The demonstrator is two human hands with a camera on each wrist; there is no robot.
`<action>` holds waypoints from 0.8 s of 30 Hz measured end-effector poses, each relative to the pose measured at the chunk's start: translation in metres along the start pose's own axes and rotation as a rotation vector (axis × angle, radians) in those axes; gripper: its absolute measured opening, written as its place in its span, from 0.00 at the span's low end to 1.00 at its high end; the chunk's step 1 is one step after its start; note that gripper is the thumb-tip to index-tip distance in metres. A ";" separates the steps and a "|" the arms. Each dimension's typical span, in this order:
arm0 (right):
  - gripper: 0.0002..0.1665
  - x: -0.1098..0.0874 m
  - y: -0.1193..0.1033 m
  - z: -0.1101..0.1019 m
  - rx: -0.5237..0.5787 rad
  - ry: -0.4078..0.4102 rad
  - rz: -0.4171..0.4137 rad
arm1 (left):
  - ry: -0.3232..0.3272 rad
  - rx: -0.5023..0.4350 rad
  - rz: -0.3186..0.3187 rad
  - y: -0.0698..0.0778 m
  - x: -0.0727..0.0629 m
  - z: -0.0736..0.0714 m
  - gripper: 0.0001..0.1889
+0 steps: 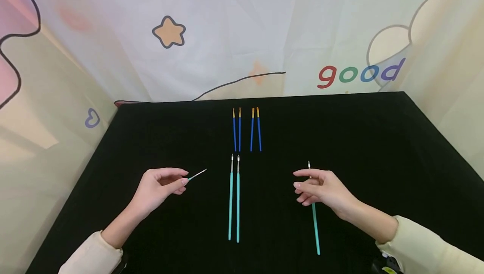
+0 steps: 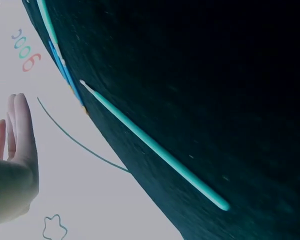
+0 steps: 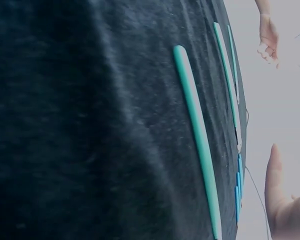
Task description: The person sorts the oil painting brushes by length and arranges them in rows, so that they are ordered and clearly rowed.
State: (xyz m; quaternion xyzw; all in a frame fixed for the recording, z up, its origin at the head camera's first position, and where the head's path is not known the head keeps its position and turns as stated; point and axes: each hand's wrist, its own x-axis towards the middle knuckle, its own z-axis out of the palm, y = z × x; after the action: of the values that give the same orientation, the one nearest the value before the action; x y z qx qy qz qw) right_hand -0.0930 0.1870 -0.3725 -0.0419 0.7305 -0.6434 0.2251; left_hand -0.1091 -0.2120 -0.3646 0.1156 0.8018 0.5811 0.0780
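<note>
My left hand (image 1: 160, 185) hovers over a teal paintbrush (image 1: 197, 174); in the head view only the brush's bristle end shows past the fingertips. The left wrist view shows that whole brush (image 2: 160, 150) lying on the black cloth, apart from the extended fingers (image 2: 25, 125). On the other side, my right hand (image 1: 321, 188) is held above another teal paintbrush (image 1: 316, 230), covering its middle. In the right wrist view this brush (image 3: 197, 125) also lies on the cloth, with the hand (image 3: 290, 210) away from it. Neither hand holds anything.
Two teal paintbrushes (image 1: 238, 206) lie side by side between the hands. Behind them, several short blue paintbrushes (image 1: 240, 133) with orange tips stand in a row pointing away. The black-covered table (image 1: 181, 127) ends at a printed curtain (image 1: 227, 34).
</note>
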 end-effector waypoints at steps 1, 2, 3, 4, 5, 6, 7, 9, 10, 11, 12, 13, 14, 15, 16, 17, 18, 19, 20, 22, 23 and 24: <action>0.34 -0.002 0.001 -0.001 -0.007 0.011 -0.011 | 0.003 0.005 0.007 -0.002 -0.001 -0.002 0.15; 0.35 -0.004 0.002 -0.001 -0.009 0.023 -0.013 | 0.004 0.009 0.011 -0.003 -0.002 -0.003 0.15; 0.35 -0.005 0.004 -0.001 -0.011 0.034 -0.014 | 0.005 0.014 0.009 -0.005 -0.003 -0.005 0.15; 0.36 -0.007 0.005 -0.001 -0.009 0.044 -0.013 | 0.007 0.025 0.008 -0.006 -0.004 -0.007 0.15; 0.36 -0.009 0.006 -0.002 -0.008 0.054 -0.012 | 0.014 0.051 0.007 -0.008 -0.005 -0.008 0.15; 0.36 -0.010 0.008 -0.002 -0.008 0.064 -0.012 | 0.024 0.078 0.009 -0.010 -0.006 -0.010 0.15; 0.35 -0.011 0.009 -0.002 -0.008 0.077 -0.011 | 0.040 0.113 0.015 -0.011 -0.007 -0.012 0.14; 0.35 -0.013 0.011 -0.003 -0.008 0.105 -0.006 | 0.074 0.187 0.037 -0.014 -0.009 -0.015 0.13; 0.34 -0.014 0.012 -0.004 -0.016 0.119 -0.008 | 0.090 0.223 0.050 -0.015 -0.010 -0.016 0.12; 0.34 -0.014 0.013 -0.004 -0.028 0.135 -0.009 | 0.104 0.253 0.065 -0.016 -0.010 -0.018 0.11; 0.34 -0.015 0.014 -0.005 -0.047 0.150 -0.010 | 0.113 0.270 0.079 -0.017 -0.010 -0.019 0.10; 0.34 -0.015 0.014 -0.005 -0.072 0.166 -0.013 | 0.118 0.287 0.092 -0.019 -0.010 -0.020 0.10; 0.34 -0.015 0.015 -0.005 -0.105 0.179 -0.019 | 0.119 0.293 0.099 -0.020 -0.010 -0.022 0.10; 0.35 -0.015 0.016 -0.005 -0.145 0.193 -0.027 | 0.116 0.298 0.102 -0.021 -0.010 -0.023 0.11; 0.36 -0.015 0.016 -0.005 -0.184 0.211 -0.032 | 0.111 0.296 0.100 -0.022 -0.009 -0.024 0.12; 0.36 -0.015 0.017 -0.005 -0.226 0.230 -0.039 | 0.102 0.294 0.097 -0.024 -0.008 -0.025 0.13; 0.37 -0.015 0.018 -0.005 -0.273 0.248 -0.046 | 0.094 0.290 0.093 -0.025 -0.006 -0.025 0.14; 0.38 -0.015 0.020 -0.005 -0.322 0.267 -0.050 | 0.083 0.291 0.093 -0.026 -0.004 -0.026 0.15; 0.39 -0.015 0.021 -0.004 -0.367 0.286 -0.054 | 0.072 0.290 0.088 -0.027 -0.003 -0.026 0.16; 0.40 -0.015 0.024 -0.004 -0.449 0.324 -0.055 | 0.049 0.290 0.082 -0.029 0.001 -0.026 0.17; 0.41 -0.015 0.025 -0.004 -0.480 0.339 -0.050 | 0.042 0.294 0.077 -0.030 0.003 -0.026 0.18; 0.42 -0.014 0.026 -0.004 -0.507 0.347 -0.046 | 0.040 0.300 0.071 -0.030 0.005 -0.026 0.18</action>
State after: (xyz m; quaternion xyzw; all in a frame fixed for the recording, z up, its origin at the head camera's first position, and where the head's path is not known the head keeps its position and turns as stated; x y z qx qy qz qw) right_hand -0.0759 0.2002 -0.3932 -0.0027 0.8941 -0.4431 0.0646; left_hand -0.1235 -0.2437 -0.3847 0.1426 0.8764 0.4594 0.0232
